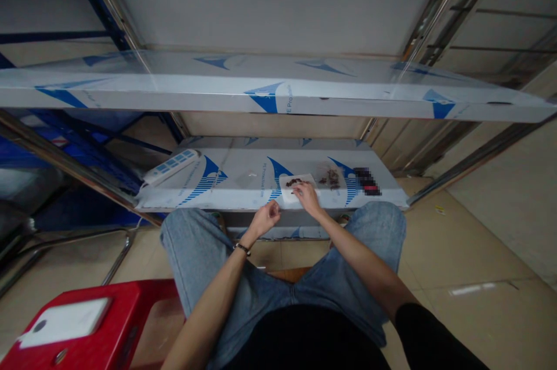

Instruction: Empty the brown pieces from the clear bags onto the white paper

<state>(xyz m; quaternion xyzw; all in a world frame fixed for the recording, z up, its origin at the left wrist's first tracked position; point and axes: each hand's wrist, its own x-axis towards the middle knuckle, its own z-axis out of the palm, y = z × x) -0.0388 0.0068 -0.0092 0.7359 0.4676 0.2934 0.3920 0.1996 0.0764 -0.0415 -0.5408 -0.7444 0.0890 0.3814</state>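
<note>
Held right hand (307, 196), with narrow gap between fingers, at the small dark pieces (293, 182) on the white sheet (289, 198), upon the film-covered lower shelf (237, 193); had left hand (266, 217) half curled near the sheet; could not tell if holding something in either hand

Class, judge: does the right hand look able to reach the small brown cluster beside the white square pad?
Probably yes: the small brown cluster lies just right of the right hand, with nothing visible between.
</note>
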